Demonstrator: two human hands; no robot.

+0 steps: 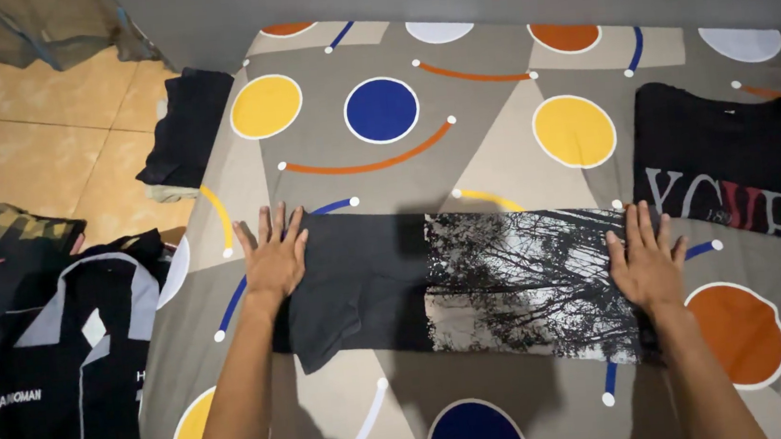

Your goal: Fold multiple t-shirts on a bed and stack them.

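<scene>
both forearms reach up from the near edge over a bed [498,158] with a patterned sheet of circles and arcs. the left hand [273,256] lies flat, fingers spread, on the dark plain end of a folded t-shirt [471,283]; the right hand [646,258] presses flat, fingers spread, on its tree-printed end. this looks like the smoothing step of folding; a next fold would call for gripping one end. beyond on the right lies another dark printed shirt [719,158], at far left a folded black garment [186,124], and jackets [53,343] cover the floor.

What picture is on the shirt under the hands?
Black-and-white bare tree branches on the dark shirt, seen in the head view.
</scene>
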